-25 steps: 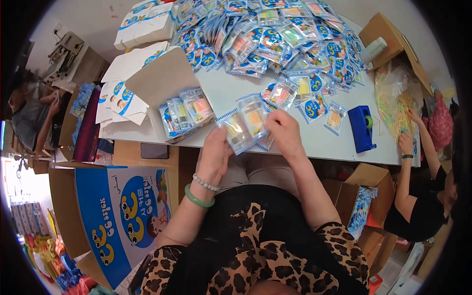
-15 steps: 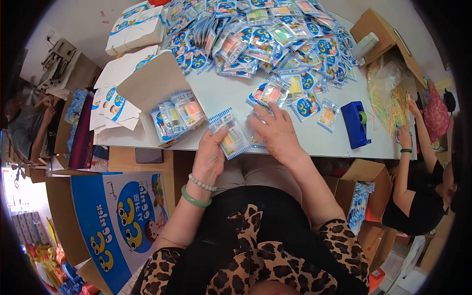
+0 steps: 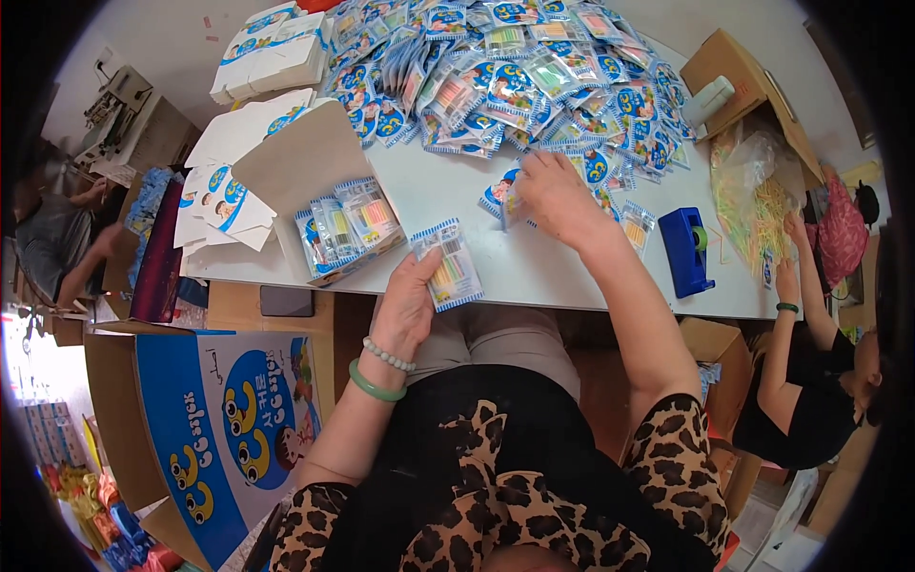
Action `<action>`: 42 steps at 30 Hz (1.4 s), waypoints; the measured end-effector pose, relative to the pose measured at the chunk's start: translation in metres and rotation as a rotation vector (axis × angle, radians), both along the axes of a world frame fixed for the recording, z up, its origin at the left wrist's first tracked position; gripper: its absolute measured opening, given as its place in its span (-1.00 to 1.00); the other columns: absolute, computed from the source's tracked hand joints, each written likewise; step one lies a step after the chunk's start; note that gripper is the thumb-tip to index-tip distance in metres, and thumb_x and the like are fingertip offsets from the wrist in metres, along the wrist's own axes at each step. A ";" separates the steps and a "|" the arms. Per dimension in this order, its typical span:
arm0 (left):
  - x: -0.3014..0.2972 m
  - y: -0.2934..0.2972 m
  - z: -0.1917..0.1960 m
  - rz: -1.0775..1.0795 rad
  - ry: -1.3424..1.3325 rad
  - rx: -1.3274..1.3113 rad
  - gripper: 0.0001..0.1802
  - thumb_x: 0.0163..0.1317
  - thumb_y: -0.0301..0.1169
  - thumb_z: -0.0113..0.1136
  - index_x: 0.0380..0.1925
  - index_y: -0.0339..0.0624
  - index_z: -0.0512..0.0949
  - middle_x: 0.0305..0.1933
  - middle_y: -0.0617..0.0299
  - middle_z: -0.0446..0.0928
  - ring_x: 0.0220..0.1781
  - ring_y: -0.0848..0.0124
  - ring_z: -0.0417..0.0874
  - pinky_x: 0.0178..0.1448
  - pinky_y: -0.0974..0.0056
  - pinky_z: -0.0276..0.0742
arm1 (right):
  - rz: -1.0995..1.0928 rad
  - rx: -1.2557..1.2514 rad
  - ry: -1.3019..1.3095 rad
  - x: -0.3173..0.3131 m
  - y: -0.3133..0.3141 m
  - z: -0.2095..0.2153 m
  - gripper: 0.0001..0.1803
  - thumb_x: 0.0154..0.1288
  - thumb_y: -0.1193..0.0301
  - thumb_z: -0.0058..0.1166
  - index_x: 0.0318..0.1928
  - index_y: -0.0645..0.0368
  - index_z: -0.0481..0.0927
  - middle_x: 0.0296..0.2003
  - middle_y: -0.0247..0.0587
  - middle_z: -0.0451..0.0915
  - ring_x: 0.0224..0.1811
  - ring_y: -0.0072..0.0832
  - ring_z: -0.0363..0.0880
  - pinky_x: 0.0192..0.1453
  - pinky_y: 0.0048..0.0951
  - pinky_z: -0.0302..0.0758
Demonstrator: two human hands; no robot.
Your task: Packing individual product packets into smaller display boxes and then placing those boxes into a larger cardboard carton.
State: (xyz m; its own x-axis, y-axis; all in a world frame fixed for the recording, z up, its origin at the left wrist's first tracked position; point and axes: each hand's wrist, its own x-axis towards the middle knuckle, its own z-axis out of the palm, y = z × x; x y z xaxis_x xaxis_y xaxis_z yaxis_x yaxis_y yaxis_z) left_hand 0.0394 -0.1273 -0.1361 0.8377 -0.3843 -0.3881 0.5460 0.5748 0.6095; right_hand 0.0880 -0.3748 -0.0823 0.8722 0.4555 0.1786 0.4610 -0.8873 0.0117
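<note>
Small clear packets of coloured sticks (image 3: 448,269), edged in blue and white stripes, are pinched between the thumb and fingers of my left hand (image 3: 411,297) at the table's near edge. How many are stacked there I cannot tell. Farther in, my right hand (image 3: 555,195) has its fingers drawn together on a slightly blurred packet (image 3: 514,208) by the loose ones in front of the pile. Its fingertips are partly hidden. Left of my hands stands an open white box (image 3: 367,255) with its lid raised, holding several such packets.
A big heap of packets (image 3: 515,81) covers the back of the table (image 3: 434,181). Flat white cartons (image 3: 219,191) lie at the left. A blue tape dispenser (image 3: 685,253) stands at the right, near a co-worker's hands (image 3: 791,250). Below left is a large printed carton (image 3: 205,429).
My right hand has moved away from my left, up and to the right, to the loose packets. The left hand keeps its packets in nearly the same place.
</note>
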 end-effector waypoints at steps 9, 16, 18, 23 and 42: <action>0.000 0.001 0.000 -0.003 -0.010 0.048 -0.68 0.42 -0.41 -0.05 0.09 -0.34 0.38 0.04 0.09 0.55 0.03 0.30 0.63 0.12 0.19 0.61 | -0.085 -0.075 -0.041 -0.006 -0.023 -0.002 -0.81 0.05 0.48 0.16 -0.29 0.20 0.49 -0.26 -0.13 0.55 -0.04 -0.16 0.47 0.34 -0.05 0.21; -0.003 -0.023 0.014 0.056 -0.050 0.113 -0.69 0.41 -0.43 -0.03 0.10 -0.31 0.41 0.05 0.12 0.56 -0.01 0.35 0.63 0.07 0.26 0.59 | -0.320 1.450 0.598 -0.058 0.030 0.005 -0.67 0.05 0.37 0.19 -0.17 0.25 0.51 -0.33 -0.13 0.55 -0.26 -0.45 0.55 -0.12 -0.39 0.47; -0.004 -0.032 0.031 0.104 0.037 -0.232 -0.67 0.42 -0.39 -0.04 0.11 -0.30 0.39 0.05 0.19 0.56 0.07 0.32 0.60 0.16 0.24 0.54 | -0.394 1.287 0.505 -0.065 0.068 -0.011 -0.62 0.05 0.32 0.22 -0.14 0.26 0.49 -0.31 -0.09 0.56 -0.24 -0.40 0.55 -0.12 -0.38 0.46; 0.002 -0.028 0.002 0.074 0.010 0.021 -0.67 0.30 -0.47 0.14 0.04 -0.33 0.43 -0.02 0.11 0.57 -0.04 0.30 0.62 0.07 0.22 0.58 | -0.343 0.940 0.329 -0.085 0.080 -0.027 -0.62 0.12 0.26 0.18 -0.13 0.25 0.52 -0.19 -0.02 0.56 -0.15 -0.16 0.56 -0.03 -0.28 0.47; 0.006 -0.020 -0.002 -0.041 0.118 -0.031 -0.68 0.31 -0.46 0.13 0.03 -0.34 0.46 -0.04 0.08 0.59 -0.08 0.28 0.67 0.02 0.18 0.65 | -1.112 0.742 0.235 -0.082 -0.113 0.005 -0.72 0.07 0.26 0.12 -0.29 0.21 0.61 -0.41 0.01 0.66 -0.25 -0.15 0.67 -0.10 -0.22 0.52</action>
